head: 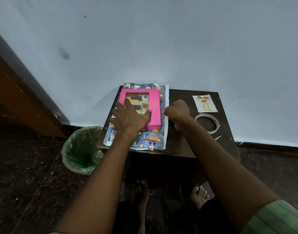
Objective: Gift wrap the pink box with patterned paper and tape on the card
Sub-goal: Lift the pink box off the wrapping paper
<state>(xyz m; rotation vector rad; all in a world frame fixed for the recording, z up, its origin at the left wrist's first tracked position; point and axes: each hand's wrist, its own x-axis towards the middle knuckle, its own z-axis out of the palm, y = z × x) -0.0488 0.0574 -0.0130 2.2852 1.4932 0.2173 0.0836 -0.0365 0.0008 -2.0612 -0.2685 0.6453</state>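
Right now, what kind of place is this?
Likely a room in a home, not a workshop: a small dark wooden table against a plain painted wall, a lined green waste bin on the floor, and bare feet beneath.

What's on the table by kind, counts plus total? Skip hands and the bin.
Pink box: 1
Patterned paper sheet: 1
Card: 1
Tape roll: 1
Small pale pointed item at the table's right edge, too small to identify: 1
Total: 5
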